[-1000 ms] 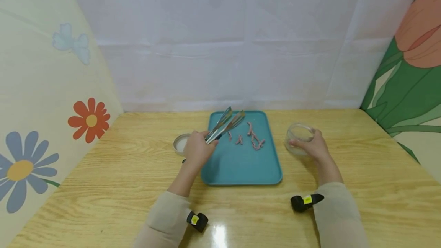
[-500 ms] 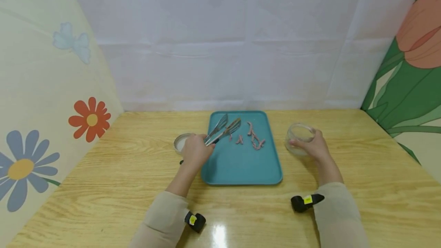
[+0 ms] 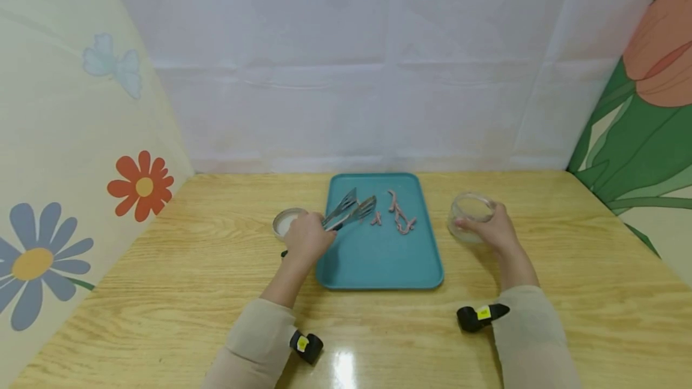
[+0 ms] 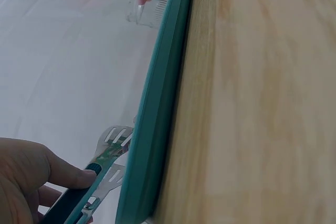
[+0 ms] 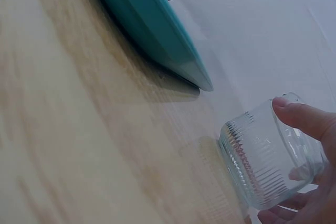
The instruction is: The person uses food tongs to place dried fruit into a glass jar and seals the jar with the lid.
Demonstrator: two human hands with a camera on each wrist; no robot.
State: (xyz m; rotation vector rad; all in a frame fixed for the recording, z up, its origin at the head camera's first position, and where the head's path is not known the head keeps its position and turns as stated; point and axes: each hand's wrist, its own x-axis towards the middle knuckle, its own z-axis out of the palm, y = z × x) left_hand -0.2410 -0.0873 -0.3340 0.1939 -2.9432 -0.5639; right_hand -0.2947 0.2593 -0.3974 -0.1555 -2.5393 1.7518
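Observation:
My left hand (image 3: 309, 236) grips the dark handles of slotted metal tongs (image 3: 364, 208), the two heads spread apart. They reach over the left half of a teal tray (image 3: 378, 269), close to a small pink strip (image 3: 376, 218). A longer, looped pink strip (image 3: 401, 220), perhaps meat, lies right of the tong heads. In the left wrist view the thumb presses along the tongs (image 4: 107, 153) beside the tray's rim. My right hand (image 3: 496, 230) holds a clear glass jar (image 3: 464, 232) on the table; the right wrist view shows the jar's (image 5: 257, 156) ribbed sides, thumb at its rim.
A round lid (image 3: 283, 224) lies left of the tray, partly hidden by my left hand. The wooden table (image 3: 205, 281) ends at a white cloth backdrop (image 3: 346, 107). Flower-painted panels (image 3: 70, 197) stand at the sides.
The tongs have come down and slightly left toward the tray, their heads now covering the leftmost small pink strip. My right hand and the jar have stayed put.

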